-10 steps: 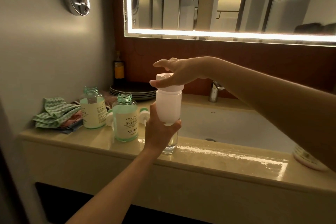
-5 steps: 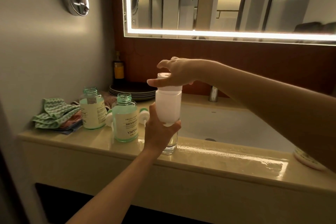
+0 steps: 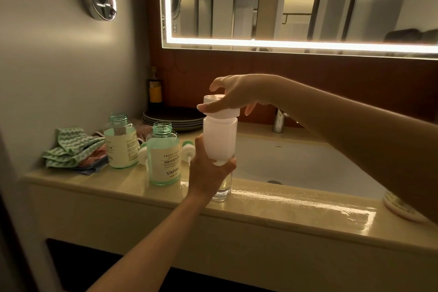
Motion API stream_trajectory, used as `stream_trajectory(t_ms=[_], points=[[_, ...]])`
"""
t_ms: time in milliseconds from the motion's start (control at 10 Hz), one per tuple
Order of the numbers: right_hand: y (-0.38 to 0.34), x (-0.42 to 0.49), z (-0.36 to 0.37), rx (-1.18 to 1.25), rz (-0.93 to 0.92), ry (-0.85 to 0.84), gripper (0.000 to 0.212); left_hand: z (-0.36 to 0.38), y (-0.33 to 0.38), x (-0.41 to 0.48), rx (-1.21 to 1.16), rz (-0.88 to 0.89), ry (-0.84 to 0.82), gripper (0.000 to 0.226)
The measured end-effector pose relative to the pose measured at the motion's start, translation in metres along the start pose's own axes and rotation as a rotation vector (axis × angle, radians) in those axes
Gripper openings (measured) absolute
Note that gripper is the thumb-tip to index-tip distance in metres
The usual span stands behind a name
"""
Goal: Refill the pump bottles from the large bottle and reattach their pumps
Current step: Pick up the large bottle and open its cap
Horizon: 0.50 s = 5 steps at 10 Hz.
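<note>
In the middle of the frame, the big white bottle [image 3: 220, 140] sits on the counter [image 3: 284, 199]. The left hand [image 3: 208, 170] wraps round its lower body. The right hand [image 3: 234, 95] curls round the cap [image 3: 225, 112]. The bottle looks smooth and maybe heavy, so hold its body tight.

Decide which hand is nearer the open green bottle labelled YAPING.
Left. The left hand grips the white bottle just right of the YAPING bottle; the right hand holds its cap, higher and farther away.

Surface [image 3: 296, 206]: shiny, pale yellow, with a white sink [image 3: 296, 163] sunk in on the right.
Far left: heap of green cloths [image 3: 71, 147].
Middle: left green bottle [image 3: 120, 147] and right green bottle [image 3: 163, 156], both open and standing up.
Beside them: left pump [image 3: 143, 155] and right pump [image 3: 188, 151], lying down.
Far: stack of dark plates [image 3: 173, 117].
Near edge: tall bottle [image 3: 220, 140], standing.
</note>
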State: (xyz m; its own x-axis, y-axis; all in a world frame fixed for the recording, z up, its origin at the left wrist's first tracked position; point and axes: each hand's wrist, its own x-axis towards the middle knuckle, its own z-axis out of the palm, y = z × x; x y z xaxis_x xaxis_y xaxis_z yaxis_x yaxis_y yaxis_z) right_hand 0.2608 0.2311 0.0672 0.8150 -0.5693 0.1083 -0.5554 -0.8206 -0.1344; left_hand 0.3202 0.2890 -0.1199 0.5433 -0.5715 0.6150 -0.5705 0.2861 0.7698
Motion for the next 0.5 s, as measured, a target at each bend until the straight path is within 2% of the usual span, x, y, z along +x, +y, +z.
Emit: stream_trajectory(t_ms=[100,200,400,500], points=[[0.002,0.001,0.000,-0.012,0.010,-0.012,0.060,-0.001,0.000,0.000,-0.010,0.005,-0.001,0.080],[0.002,-0.002,0.004,0.043,-0.046,-0.037,0.071,0.000,-0.001,-0.001,-0.015,0.005,-0.002,0.081],[0.002,-0.008,0.004,0.082,-0.019,-0.015,0.077,0.001,-0.003,-0.001,-0.012,0.011,0.005,0.081],[0.001,-0.013,0.003,0.104,-0.001,-0.011,0.073,0.001,-0.004,-0.001,-0.001,0.019,0.011,0.080]])
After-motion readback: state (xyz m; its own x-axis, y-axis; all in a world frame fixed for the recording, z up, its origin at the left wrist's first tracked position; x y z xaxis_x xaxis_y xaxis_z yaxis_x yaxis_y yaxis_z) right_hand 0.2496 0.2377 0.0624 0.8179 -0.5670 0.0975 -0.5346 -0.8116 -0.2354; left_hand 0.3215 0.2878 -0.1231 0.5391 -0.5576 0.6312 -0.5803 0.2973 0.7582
